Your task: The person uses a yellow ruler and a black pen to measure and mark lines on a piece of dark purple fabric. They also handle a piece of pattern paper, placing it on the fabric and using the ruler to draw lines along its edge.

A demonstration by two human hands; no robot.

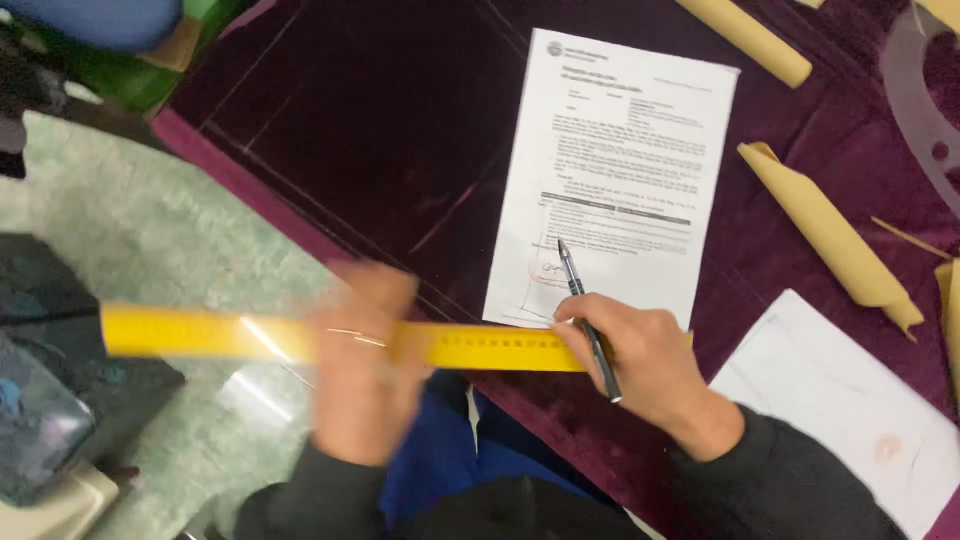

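A long yellow ruler (200,334) lies level across the near edge of a dark maroon cloth (370,120). My left hand (365,375) is blurred and grips the ruler near its middle. My right hand (645,360) holds a black pen (580,300) and also touches the ruler's right end. The pen tip rests on a printed white sheet (625,150) that lies on the cloth, close to a red mark near the sheet's bottom.
Rolled tan paper tubes (830,235) lie at the right and top right (750,40). A clear curved template (915,100) sits at the top right corner. Another white sheet (850,410) is at the lower right. A dark bag (60,370) stands on the greenish floor at the left.
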